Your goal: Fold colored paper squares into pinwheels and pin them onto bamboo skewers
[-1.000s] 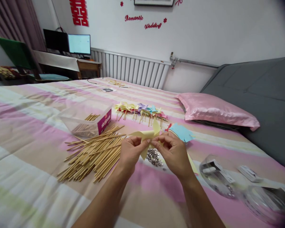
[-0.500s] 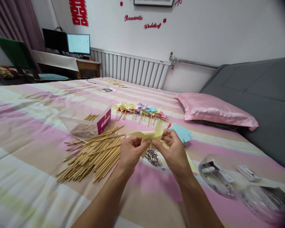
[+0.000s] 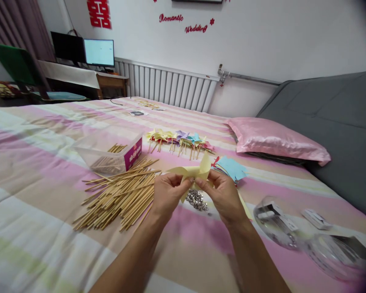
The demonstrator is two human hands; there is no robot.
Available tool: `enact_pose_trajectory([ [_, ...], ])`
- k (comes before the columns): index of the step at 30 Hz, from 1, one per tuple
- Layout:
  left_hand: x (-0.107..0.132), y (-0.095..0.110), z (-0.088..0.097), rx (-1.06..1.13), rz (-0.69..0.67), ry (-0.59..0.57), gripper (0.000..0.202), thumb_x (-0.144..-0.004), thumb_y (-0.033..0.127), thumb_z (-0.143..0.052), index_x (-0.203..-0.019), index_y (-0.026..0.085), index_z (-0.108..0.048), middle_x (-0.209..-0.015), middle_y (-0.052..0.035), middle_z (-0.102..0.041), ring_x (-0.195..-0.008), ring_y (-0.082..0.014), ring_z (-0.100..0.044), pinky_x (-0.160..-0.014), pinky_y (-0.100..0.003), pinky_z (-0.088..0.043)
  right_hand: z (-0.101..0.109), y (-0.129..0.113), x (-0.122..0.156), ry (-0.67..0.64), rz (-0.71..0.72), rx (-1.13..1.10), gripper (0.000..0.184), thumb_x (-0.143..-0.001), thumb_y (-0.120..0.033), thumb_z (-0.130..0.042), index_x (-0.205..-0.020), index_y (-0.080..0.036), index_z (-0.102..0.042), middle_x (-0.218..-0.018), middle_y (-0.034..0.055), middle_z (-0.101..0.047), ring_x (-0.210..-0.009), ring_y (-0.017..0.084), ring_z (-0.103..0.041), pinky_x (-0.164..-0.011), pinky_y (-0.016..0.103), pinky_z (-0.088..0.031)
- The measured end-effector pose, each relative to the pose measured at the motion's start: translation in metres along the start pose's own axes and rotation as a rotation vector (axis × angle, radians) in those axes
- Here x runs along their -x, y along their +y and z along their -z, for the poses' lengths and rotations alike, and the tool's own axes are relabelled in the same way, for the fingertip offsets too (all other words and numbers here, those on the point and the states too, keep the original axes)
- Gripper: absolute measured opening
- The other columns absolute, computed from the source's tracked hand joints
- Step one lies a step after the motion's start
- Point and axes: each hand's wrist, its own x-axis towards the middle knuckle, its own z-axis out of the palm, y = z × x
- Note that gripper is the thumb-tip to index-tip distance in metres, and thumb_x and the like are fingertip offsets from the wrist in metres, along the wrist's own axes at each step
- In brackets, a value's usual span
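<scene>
Both hands hold a pale yellow paper pinwheel (image 3: 193, 171) above the striped bedspread (image 3: 42, 162). My left hand (image 3: 167, 195) pinches its left side, fingers closed. My right hand (image 3: 224, 196) pinches the centre and right flap, fingers closed. Just below the paper lies a small heap of silver pins (image 3: 197, 200). A spread pile of wooden sticks (image 3: 122, 194) lies left of my left hand. Blue paper squares (image 3: 232, 167) lie right of the pinwheel.
A row of finished coloured pinwheels (image 3: 179, 140) lies further back. A clear box with sticks (image 3: 112, 154) stands behind the pile. A pink pillow (image 3: 277, 142) and grey headboard (image 3: 338, 122) are at right. Clear plastic containers (image 3: 277, 224) lie at lower right.
My right hand's fingers have shifted closer to the pinwheel's centre, and the upright flap has folded further inward. The view has tilted slightly down.
</scene>
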Motion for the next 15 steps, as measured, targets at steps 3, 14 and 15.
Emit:
enact_pose_trajectory([
  [3,0.0007,-0.0011,0.0007,-0.027,-0.031,-0.004,0.018,-0.065,0.028,-0.074,-0.059,0.012,-0.069,-0.055,-0.0012,-0.063,-0.052,-0.0096,-0.053,-0.052,-0.02,-0.041,-0.0012,-0.0009,-0.0002,-0.014,-0.005,-0.031,0.027,-0.074,-0.029,-0.07,-0.099,-0.019,-0.07,-0.095,0.0056,-0.072,-0.09,0.022,-0.064,-0.084,0.035,-0.049],
  [14,0.0021,-0.0007,-0.0027,-0.006,-0.058,0.024,0.012,-0.063,0.024,-0.074,-0.069,0.013,-0.073,-0.062,-0.0023,-0.069,-0.057,-0.013,-0.061,-0.056,-0.022,-0.048,-0.0052,-0.0038,0.0008,-0.01,-0.045,-0.091,0.026,-0.076,-0.036,-0.068,-0.096,-0.019,-0.07,-0.094,0.0055,-0.072,-0.091,0.023,-0.065,-0.084,0.037,-0.049],
  [15,0.002,-0.0004,-0.0031,0.007,-0.057,0.026,0.012,-0.063,0.022,-0.075,-0.071,0.014,-0.073,-0.063,-0.0024,-0.069,-0.057,-0.0129,-0.062,-0.057,-0.022,-0.049,-0.0052,-0.0034,0.0007,-0.014,-0.042,-0.104,0.025,-0.076,-0.035,-0.068,-0.096,-0.02,-0.07,-0.094,0.0052,-0.072,-0.091,0.022,-0.065,-0.084,0.037,-0.049],
])
